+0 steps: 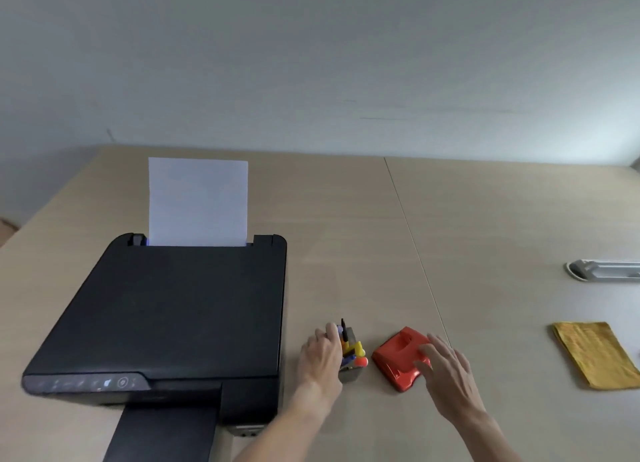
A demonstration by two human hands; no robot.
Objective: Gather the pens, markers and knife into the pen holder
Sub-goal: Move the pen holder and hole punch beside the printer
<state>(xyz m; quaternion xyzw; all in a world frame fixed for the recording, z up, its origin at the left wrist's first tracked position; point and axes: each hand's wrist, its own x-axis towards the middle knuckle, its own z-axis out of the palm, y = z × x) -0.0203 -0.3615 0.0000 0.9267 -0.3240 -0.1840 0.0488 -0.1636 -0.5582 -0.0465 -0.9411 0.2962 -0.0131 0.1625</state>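
A small grey pen holder stands on the beige table between the printer and a red hole punch. Several pens and markers stick out of it, yellow, orange, blue and black among them. I cannot pick out a knife. My left hand wraps the holder's left side, fingers curled against it. My right hand hovers with fingers spread over the right edge of the red hole punch, holding nothing.
A black printer with a white sheet upright in its feeder fills the left. A folded yellow cloth lies at the right. A grey cable slot sits in the table farther right.
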